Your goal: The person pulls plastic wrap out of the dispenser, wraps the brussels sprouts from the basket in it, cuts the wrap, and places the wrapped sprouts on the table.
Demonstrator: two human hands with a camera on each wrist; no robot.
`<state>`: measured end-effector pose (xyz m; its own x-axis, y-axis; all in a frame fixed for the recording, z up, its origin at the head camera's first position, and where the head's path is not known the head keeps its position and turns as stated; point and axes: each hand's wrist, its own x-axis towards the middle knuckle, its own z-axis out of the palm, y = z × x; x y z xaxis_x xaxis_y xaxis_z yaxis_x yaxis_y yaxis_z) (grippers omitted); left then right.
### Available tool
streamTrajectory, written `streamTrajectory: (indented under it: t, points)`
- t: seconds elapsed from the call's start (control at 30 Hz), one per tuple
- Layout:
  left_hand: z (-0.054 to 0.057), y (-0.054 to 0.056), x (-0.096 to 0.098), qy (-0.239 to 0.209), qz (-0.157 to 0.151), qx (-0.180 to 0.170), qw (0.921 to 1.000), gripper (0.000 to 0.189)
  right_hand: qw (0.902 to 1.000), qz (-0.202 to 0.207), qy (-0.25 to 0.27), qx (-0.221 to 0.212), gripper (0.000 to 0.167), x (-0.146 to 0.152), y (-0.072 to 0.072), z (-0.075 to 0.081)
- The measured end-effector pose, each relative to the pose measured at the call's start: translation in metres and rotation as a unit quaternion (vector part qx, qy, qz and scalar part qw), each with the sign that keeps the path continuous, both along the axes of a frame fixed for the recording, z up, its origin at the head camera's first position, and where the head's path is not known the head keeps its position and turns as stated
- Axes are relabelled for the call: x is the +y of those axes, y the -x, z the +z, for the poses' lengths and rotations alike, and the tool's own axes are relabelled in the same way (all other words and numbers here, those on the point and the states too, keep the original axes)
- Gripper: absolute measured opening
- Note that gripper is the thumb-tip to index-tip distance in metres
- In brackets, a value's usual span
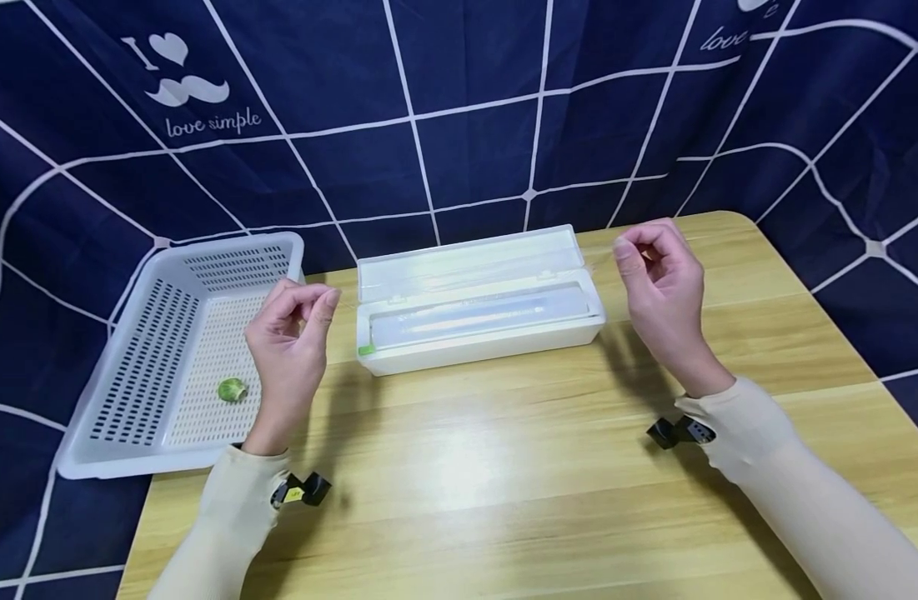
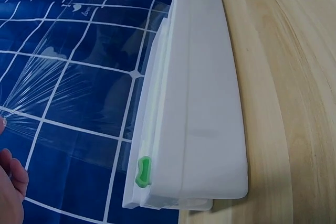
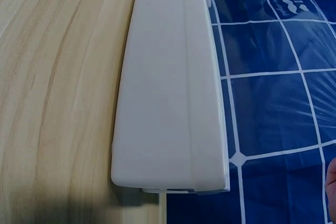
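A white cling film dispenser box [image 1: 481, 354] lies lengthwise on the table with its lid raised. A small green slider [image 2: 143, 171] sits at its left end. From the box rises a clear sheet of cling film [image 2: 58, 87], creased into folds where it is gripped. My left hand [image 1: 289, 350] pinches one corner between thumb and fingers, left of the box. Beyond the box's right end, my right hand [image 1: 664, 296] pinches the other corner. Both hands are raised above the table. In the head view the transparent film is barely visible.
To the left stands a white plastic basket [image 1: 121, 462] with slotted walls. A green Brussels sprout [image 1: 233, 390] lies in it. The wooden table [image 1: 459, 517] ends at a dark blue checked cloth [image 1: 474, 158] behind and at both sides.
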<state>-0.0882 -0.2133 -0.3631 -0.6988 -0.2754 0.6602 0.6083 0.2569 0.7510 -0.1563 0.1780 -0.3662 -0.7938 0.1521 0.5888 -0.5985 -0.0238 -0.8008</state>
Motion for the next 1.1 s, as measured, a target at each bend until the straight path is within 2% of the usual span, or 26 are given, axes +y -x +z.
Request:
streamTrajectory:
  t: [0.57, 1.1]
  points:
    - [0.009, -0.003, 0.001, -0.008, -0.003, 0.011, 0.9999, 0.009, 0.9999, -0.004, 0.005, 0.015, 0.013, -0.001, -0.001, 0.005]
    - [0.017, -0.001, 0.002, -0.019, -0.011, 0.031, 0.9993, 0.007, 0.9994, 0.001, 0.018, 0.028, 0.013, 0.000, -0.001, 0.011]
